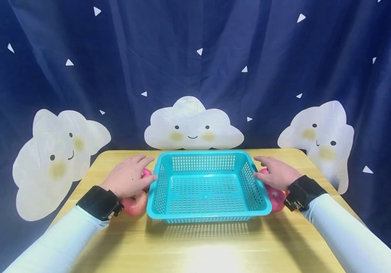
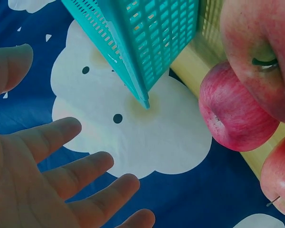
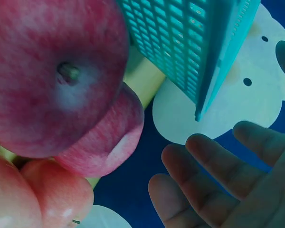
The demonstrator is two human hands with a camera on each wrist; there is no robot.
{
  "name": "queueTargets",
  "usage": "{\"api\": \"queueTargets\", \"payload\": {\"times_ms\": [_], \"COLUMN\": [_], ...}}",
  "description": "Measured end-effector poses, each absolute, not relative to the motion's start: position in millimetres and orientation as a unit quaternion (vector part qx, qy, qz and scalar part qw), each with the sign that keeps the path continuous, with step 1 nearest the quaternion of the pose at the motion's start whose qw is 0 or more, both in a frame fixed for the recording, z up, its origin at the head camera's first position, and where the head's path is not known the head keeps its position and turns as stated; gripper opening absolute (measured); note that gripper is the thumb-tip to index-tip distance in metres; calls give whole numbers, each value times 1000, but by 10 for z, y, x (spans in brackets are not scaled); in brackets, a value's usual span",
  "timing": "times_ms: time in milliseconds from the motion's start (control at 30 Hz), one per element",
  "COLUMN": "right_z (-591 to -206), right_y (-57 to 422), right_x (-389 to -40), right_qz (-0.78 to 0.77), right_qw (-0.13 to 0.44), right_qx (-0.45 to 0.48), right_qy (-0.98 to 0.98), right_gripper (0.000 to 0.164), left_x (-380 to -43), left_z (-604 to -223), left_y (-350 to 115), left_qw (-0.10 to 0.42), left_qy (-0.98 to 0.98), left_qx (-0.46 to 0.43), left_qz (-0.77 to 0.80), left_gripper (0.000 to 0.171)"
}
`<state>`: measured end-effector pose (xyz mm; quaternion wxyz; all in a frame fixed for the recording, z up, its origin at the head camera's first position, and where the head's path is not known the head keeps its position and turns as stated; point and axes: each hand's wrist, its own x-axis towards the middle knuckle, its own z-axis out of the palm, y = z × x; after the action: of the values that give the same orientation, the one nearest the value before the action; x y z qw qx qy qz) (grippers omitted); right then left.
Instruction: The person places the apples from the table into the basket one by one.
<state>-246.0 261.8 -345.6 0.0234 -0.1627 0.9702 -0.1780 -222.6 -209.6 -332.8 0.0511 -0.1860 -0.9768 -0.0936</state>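
A turquoise plastic basket [image 1: 209, 217] with perforated walls sits on the table, and nothing lies inside it. My left hand [image 1: 128, 176] hovers by its left side, fingers spread and holding nothing. Below that hand are several red apples, among them a large one [image 2: 261, 61] and a darker one [image 2: 235, 111]. On the opposite side my right hand [image 1: 277, 172] is held over more apples, its fingers loosely extended and its palm bare. A dark red apple [image 3: 42, 80] shows large in the right wrist view. Both wrist views show a gap between fingers and basket.
The light wooden table [image 1: 233, 242] carries the basket with apples on both sides. Right behind its far edge hangs a dark blue curtain [image 1: 182, 68] printed with white clouds and triangles. Black straps circle both wrists.
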Motion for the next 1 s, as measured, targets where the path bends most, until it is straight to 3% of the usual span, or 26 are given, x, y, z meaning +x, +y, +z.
{"api": "queueTargets", "payload": {"times_ms": [1000], "right_z": [-3794], "right_y": [2423], "right_x": [-2335], "right_qz": [-148], "right_qw": [41], "right_qx": [-110], "right_qy": [982], "right_gripper": [80], "left_x": [-2133], "left_z": [-3370], "left_y": [-2175], "left_qw": [52], "left_qy": [-977], "left_qx": [-182], "left_qz": [-102], "left_gripper": [70]}}
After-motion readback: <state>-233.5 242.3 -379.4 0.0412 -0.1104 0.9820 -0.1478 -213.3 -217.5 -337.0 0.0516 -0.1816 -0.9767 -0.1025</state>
